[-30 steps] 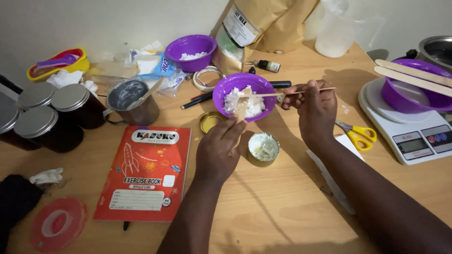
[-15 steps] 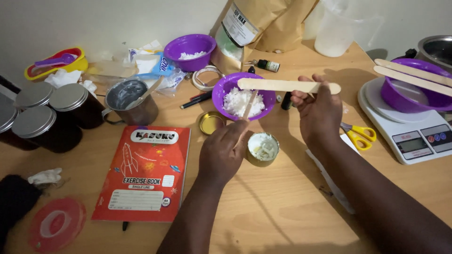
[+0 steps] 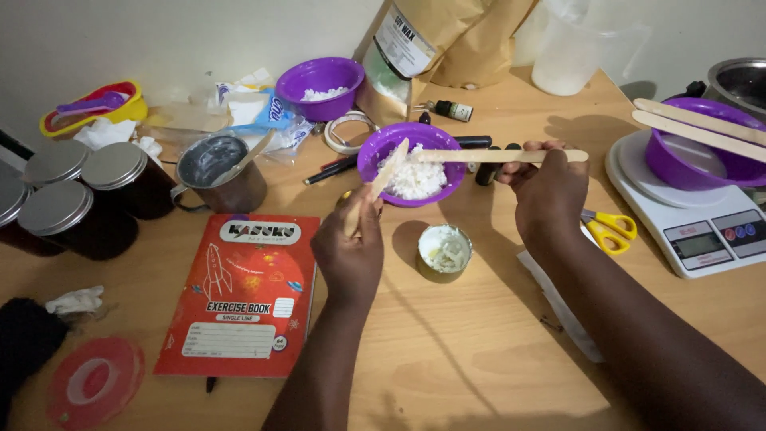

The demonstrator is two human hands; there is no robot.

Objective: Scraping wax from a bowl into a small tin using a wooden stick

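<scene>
A purple bowl [image 3: 375,158] of white wax flakes [image 3: 416,179] sits mid-table. My left hand [image 3: 349,254] grips a flat wooden stick [image 3: 388,172] that slants up into the bowl. My right hand [image 3: 549,195] holds a second wooden stick [image 3: 479,156] level over the bowl, its tip above the flakes. Just in front of the bowl, between my hands, stands a small round tin [image 3: 444,250] with a little white wax inside.
A red exercise book [image 3: 244,295] lies front left, a metal cup [image 3: 219,172] and dark lidded jars [image 3: 88,191] behind it. A white scale [image 3: 702,231] carries a purple bowl [image 3: 694,160] with two sticks at right, yellow scissors [image 3: 610,227] beside it. Paper bags [image 3: 447,40] and another purple bowl [image 3: 319,84] stand behind.
My right hand has lifted its stick out of the flakes to a level hold over the bowl and shifted right. My left hand's stick now reaches into the bowl.
</scene>
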